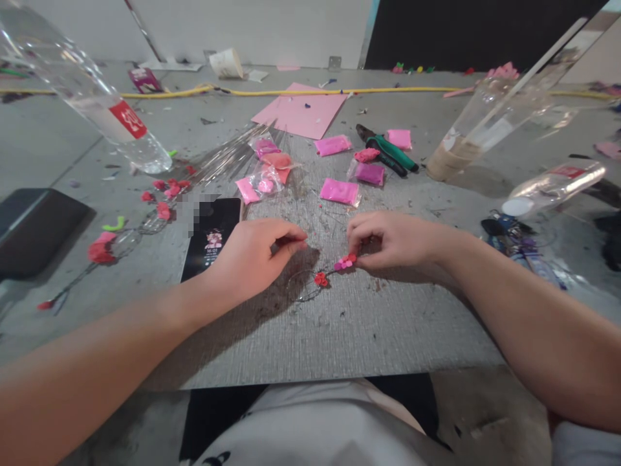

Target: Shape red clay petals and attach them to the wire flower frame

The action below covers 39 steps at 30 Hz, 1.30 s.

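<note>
My left hand [257, 255] rests on the grey mat [339, 323], fingers pinched together on what looks like a thin wire; I cannot make the wire out clearly. My right hand [388, 239] pinches a small pink clay flower [345, 261] against the mat. A red clay flower [321, 279] lies just left of it on a thin wire loop [303, 288]. Both hands sit close together at the mat's middle.
Pink clay packets [339, 191] and green-handled pliers [391, 152] lie beyond the hands. A phone [213, 236] is beside my left wrist. Clear bottles stand at the left [92, 97] and right [490, 116]. Red flowers on wires [162, 194] lie left, keys [509, 236] right.
</note>
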Each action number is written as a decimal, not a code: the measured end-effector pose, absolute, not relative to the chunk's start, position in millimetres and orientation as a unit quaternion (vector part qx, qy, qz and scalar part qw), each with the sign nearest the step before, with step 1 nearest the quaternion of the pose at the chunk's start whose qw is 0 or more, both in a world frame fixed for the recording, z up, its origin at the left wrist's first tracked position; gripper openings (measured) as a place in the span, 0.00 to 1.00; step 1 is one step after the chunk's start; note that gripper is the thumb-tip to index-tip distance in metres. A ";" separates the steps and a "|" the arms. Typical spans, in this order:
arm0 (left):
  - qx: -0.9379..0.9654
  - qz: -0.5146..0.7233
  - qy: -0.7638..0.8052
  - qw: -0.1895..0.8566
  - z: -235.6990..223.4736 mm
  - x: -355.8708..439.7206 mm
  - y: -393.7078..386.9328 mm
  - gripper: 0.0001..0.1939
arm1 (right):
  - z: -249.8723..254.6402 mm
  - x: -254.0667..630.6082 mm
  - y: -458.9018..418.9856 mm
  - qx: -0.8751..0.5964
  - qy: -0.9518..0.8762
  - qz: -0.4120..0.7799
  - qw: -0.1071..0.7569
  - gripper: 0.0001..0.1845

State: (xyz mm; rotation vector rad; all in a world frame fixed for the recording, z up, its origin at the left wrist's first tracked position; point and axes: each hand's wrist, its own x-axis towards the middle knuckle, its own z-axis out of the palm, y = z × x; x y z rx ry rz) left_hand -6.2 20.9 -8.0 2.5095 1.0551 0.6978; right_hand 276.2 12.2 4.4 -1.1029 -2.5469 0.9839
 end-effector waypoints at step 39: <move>0.868 0.205 0.419 0.171 2.4 -9.7 16.0 0.06 | -20.8 254.2 9.3 -0.564 -0.755 0.242 0.230 0.04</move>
